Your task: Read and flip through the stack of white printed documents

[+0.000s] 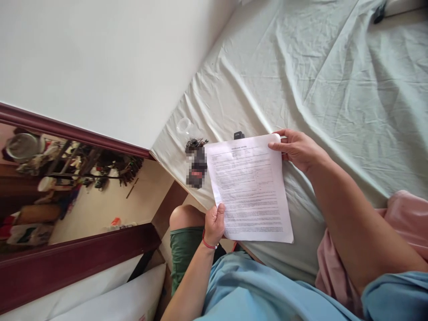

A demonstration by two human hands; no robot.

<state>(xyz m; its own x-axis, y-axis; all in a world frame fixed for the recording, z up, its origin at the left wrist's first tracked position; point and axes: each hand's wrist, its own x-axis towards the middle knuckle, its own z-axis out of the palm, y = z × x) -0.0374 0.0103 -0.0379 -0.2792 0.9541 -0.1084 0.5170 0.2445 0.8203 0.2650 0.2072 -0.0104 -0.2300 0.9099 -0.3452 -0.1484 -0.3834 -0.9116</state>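
Note:
Both my hands hold a stack of printed paper sheets [245,191] over the edge of the bed. My left hand [214,225] is closed on the lower left edge, thumb on top. At the upper right corner my right hand [294,146] pinches the paper between thumb and fingers. Small lines of print and a box at the right cover the top sheet; the text is too small to read. Just behind the paper's top edge sits a small black object [238,134], partly hidden.
A pale green sheet [321,89] with wrinkles covers the bed. Left of the paper lie a clear plastic cup [184,126], a dark tangled bundle [196,143] and a blurred-out item [196,168]. A pink cloth [406,218] lies at right. A framed mirror [100,187] stands at left.

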